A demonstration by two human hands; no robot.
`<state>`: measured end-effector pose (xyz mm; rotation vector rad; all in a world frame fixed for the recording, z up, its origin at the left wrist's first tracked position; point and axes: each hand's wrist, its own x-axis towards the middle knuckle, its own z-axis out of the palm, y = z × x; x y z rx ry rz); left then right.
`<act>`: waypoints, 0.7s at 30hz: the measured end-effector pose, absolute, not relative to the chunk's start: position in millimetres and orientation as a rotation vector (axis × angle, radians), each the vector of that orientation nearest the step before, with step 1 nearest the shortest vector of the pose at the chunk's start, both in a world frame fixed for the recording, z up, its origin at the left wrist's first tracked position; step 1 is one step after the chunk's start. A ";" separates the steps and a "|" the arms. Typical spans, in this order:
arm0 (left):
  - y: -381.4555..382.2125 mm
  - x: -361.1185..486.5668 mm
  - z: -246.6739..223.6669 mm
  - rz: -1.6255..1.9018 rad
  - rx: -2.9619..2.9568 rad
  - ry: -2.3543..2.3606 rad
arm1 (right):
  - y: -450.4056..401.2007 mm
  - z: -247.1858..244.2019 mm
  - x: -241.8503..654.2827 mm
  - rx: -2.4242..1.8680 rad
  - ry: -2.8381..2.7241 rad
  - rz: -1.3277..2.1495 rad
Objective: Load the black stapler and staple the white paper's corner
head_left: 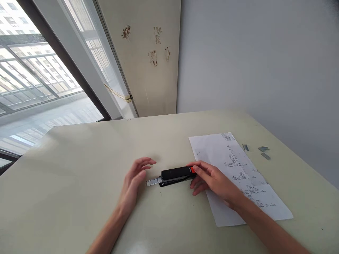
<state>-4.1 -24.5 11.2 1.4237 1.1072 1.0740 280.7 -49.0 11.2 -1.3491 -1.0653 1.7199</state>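
Observation:
A black stapler [175, 174] with a red rear part lies on the table, its metal staple tray [153, 181] sticking out toward the left. My right hand [209, 178] grips the stapler's red end, thumb on the red part and fingers around the back. Close to the protruding tray, my left hand [136, 176] is held with fingers apart and nothing in it. Printed paper sheets [238, 165] lie under and beyond my right hand and forearm. Whether staples sit in the tray is too small to tell.
Several strips of staples [265, 150] rest on the pale table [92, 169] to the right of the paper. A grey wall [251, 60] borders the table at the right. Glass windows [39, 70] and a stained cream panel [148, 81] stand behind it.

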 end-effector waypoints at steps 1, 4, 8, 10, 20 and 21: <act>-22.1 -5.0 10.6 1.134 1.323 1.132 | -49.8 12.3 280.3 -1.343 -1.072 1.712; -18.5 -3.7 9.8 1.211 1.130 1.169 | -52.4 14.4 278.9 -1.356 -1.136 1.696; -21.0 0.7 10.9 1.212 1.097 1.143 | -56.8 11.8 275.6 -1.445 -1.382 1.535; -22.4 1.5 10.4 1.212 1.087 1.127 | -59.3 9.8 272.8 -1.462 -1.542 1.360; -20.5 5.8 14.9 1.284 0.553 0.892 | -61.4 19.9 271.2 -1.336 -1.180 1.827; -21.8 8.3 17.1 1.256 0.453 0.844 | -60.3 19.8 272.2 -1.277 -1.102 1.920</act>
